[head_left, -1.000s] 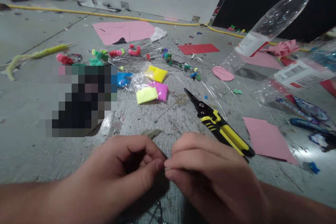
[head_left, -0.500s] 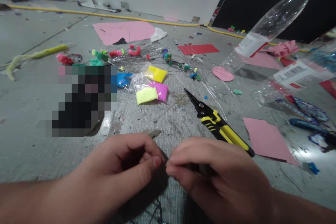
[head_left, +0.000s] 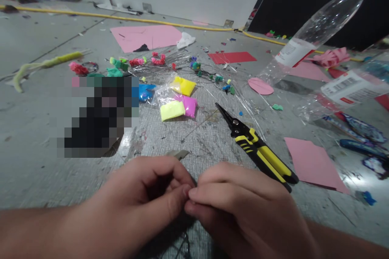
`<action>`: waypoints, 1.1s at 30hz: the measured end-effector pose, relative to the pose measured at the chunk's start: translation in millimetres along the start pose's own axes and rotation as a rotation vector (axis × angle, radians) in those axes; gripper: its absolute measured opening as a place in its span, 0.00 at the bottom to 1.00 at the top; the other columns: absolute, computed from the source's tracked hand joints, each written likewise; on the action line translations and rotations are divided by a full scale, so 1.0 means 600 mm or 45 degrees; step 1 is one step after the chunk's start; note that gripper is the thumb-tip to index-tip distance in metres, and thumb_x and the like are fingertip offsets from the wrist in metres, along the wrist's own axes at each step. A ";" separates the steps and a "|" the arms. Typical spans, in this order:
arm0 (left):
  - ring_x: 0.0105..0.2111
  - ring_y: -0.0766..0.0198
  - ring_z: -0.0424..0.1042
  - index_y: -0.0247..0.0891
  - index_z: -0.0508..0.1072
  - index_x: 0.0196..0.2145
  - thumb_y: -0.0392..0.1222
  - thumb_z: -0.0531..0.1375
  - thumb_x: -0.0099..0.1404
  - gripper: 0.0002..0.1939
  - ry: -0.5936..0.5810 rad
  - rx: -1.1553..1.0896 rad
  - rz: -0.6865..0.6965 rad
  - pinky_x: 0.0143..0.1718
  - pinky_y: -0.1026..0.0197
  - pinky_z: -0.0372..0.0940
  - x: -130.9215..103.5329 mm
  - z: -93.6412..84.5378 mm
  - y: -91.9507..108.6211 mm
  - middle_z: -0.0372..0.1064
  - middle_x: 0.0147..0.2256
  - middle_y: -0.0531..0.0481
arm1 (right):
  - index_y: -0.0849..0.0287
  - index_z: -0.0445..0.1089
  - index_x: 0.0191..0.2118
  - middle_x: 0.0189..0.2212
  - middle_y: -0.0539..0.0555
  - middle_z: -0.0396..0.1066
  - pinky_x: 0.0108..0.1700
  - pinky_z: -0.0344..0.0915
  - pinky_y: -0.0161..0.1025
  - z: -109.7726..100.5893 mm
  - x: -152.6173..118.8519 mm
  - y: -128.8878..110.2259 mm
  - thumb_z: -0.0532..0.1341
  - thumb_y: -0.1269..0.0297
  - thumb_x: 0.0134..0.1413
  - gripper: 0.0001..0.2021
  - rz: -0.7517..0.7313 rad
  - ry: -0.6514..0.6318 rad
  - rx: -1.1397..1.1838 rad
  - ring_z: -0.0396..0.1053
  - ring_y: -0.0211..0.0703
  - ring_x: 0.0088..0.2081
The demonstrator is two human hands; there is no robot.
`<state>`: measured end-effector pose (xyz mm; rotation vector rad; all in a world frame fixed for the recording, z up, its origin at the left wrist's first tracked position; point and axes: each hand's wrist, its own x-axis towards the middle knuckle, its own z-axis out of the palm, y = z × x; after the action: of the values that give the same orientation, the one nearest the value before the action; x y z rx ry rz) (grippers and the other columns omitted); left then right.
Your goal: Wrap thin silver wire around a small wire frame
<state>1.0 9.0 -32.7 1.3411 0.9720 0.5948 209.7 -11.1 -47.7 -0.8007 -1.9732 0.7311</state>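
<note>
My left hand (head_left: pixel 152 202) and my right hand (head_left: pixel 243 206) meet at their fingertips in the lower middle of the view. Both are closed in a pinch, and whatever lies between the fingertips is too small or hidden to name. Just beyond my left hand a grey blade (head_left: pixel 181 154) shows partly. Yellow and black pliers (head_left: pixel 258 149) lie beyond my right hand, their black jaws pointing away to the left. Farther off are a pale yellow packet (head_left: pixel 172 110), a magenta packet (head_left: pixel 190 106) and a bright yellow packet (head_left: pixel 184 86).
Two clear bottles (head_left: pixel 296 52) (head_left: pixel 343 89) rest at the right. Pink paper (head_left: pixel 316 164) lies right of the pliers. Small coloured pieces (head_left: pixel 158 59) and clear strands spread across the middle. A yellow cable (head_left: pixel 133 19) crosses the back. A pixelated dark patch covers the left.
My right hand has moved slightly left, and its fingertips now touch those of my left hand, closing the small gap. The surroundings have shifted slightly right in the view.
</note>
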 end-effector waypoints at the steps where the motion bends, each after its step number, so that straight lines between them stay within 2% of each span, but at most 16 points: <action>1: 0.22 0.68 0.63 0.41 0.75 0.29 0.44 0.63 0.70 0.12 -0.019 0.005 -0.008 0.19 0.69 0.59 0.000 -0.001 0.000 0.65 0.21 0.56 | 0.58 0.78 0.43 0.36 0.51 0.79 0.38 0.75 0.30 -0.001 0.000 0.000 0.67 0.70 0.68 0.02 0.002 -0.013 -0.009 0.77 0.35 0.33; 5: 0.22 0.69 0.60 0.41 0.74 0.29 0.44 0.63 0.70 0.11 -0.056 -0.042 -0.026 0.20 0.69 0.57 -0.001 -0.006 -0.005 0.64 0.22 0.57 | 0.57 0.79 0.47 0.38 0.53 0.80 0.35 0.75 0.32 -0.006 -0.001 0.000 0.64 0.69 0.71 0.06 -0.003 -0.048 -0.101 0.77 0.37 0.33; 9: 0.23 0.69 0.57 0.40 0.74 0.31 0.46 0.64 0.71 0.12 -0.148 -0.113 -0.082 0.22 0.69 0.55 -0.001 -0.010 -0.009 0.61 0.23 0.57 | 0.58 0.79 0.42 0.33 0.52 0.79 0.33 0.74 0.31 -0.007 0.000 -0.001 0.63 0.69 0.72 0.06 -0.006 -0.065 -0.094 0.76 0.36 0.31; 11: 0.24 0.68 0.56 0.40 0.74 0.31 0.49 0.64 0.72 0.13 -0.185 -0.132 -0.103 0.22 0.68 0.54 -0.002 -0.011 -0.011 0.61 0.24 0.57 | 0.58 0.79 0.46 0.33 0.52 0.78 0.33 0.74 0.33 -0.007 -0.001 0.001 0.64 0.69 0.72 0.05 -0.052 -0.056 -0.079 0.75 0.36 0.31; 15: 0.23 0.67 0.55 0.41 0.73 0.32 0.53 0.63 0.72 0.15 -0.212 -0.171 -0.141 0.22 0.67 0.52 -0.004 -0.013 -0.015 0.60 0.23 0.57 | 0.61 0.80 0.53 0.36 0.55 0.78 0.34 0.75 0.36 -0.006 -0.005 0.003 0.67 0.71 0.68 0.11 -0.051 -0.042 0.030 0.75 0.39 0.33; 20: 0.23 0.66 0.56 0.40 0.73 0.31 0.52 0.62 0.71 0.15 -0.230 -0.070 -0.161 0.22 0.66 0.53 -0.002 -0.014 -0.010 0.61 0.24 0.55 | 0.67 0.83 0.47 0.34 0.55 0.78 0.34 0.74 0.33 -0.004 0.004 0.004 0.70 0.76 0.61 0.10 0.005 -0.009 0.238 0.74 0.36 0.32; 27: 0.21 0.68 0.56 0.39 0.70 0.26 0.46 0.63 0.64 0.12 -0.174 0.004 -0.114 0.20 0.67 0.54 0.004 -0.010 0.007 0.60 0.21 0.56 | 0.67 0.83 0.43 0.32 0.54 0.78 0.35 0.74 0.31 -0.003 0.016 0.010 0.71 0.80 0.58 0.08 0.014 0.015 0.384 0.74 0.35 0.31; 30: 0.21 0.69 0.56 0.39 0.69 0.24 0.45 0.62 0.63 0.12 -0.162 0.052 -0.073 0.20 0.68 0.55 0.005 -0.009 0.012 0.61 0.21 0.56 | 0.64 0.82 0.40 0.33 0.53 0.78 0.31 0.71 0.30 -0.003 0.018 0.008 0.72 0.78 0.57 0.06 0.132 0.011 0.374 0.73 0.33 0.30; 33: 0.22 0.68 0.57 0.39 0.68 0.23 0.44 0.62 0.63 0.13 -0.143 0.101 -0.053 0.21 0.67 0.56 0.006 -0.008 0.013 0.60 0.21 0.56 | 0.60 0.82 0.36 0.34 0.52 0.78 0.25 0.65 0.30 -0.002 0.022 0.003 0.73 0.73 0.55 0.04 0.455 -0.021 0.508 0.71 0.33 0.28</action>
<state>0.3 16.0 -25.7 1.4056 0.9376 0.4484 205.8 0.4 -42.2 -0.9072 -1.6331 1.2963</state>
